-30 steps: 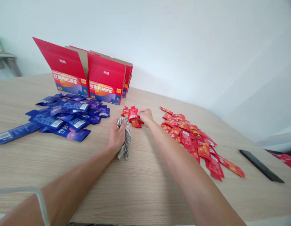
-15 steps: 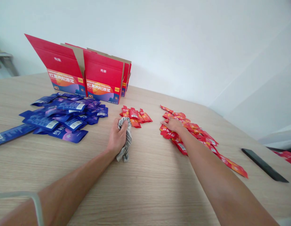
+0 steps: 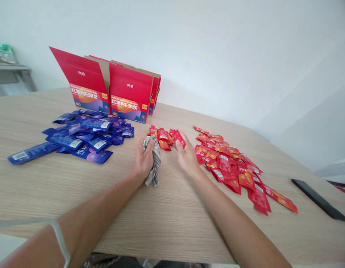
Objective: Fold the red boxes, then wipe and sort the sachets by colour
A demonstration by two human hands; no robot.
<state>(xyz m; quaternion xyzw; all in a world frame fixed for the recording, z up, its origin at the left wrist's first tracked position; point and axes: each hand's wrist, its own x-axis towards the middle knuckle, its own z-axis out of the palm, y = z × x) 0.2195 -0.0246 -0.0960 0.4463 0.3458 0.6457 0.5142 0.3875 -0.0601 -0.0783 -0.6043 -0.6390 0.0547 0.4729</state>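
Note:
My left hand [image 3: 144, 157] is closed around a crumpled grey striped cloth [image 3: 155, 163], whose end hangs down to the tabletop. Between the fingers of my right hand [image 3: 187, 152] is a red sachet [image 3: 178, 137], somewhat blurred. Just beyond both hands lies a small group of red sachets [image 3: 163, 134]. A larger heap of red and orange sachets [image 3: 225, 160] spreads over the table to the right of my right hand. Left of the cloth, blue sachets [image 3: 88, 136] are piled up.
Red cartons [image 3: 129, 100] with raised flaps stand behind the blue pile. A flat black object [image 3: 319, 199] lies at the table's right side. A white wall [image 3: 217, 67] rises behind the wooden table [image 3: 161, 223]. A pale cord [image 3: 59, 236] crosses my left forearm.
My right hand has moved left from the large red heap to the small red group, carrying a red sachet. My left hand still grips the cloth. The view has shifted slightly.

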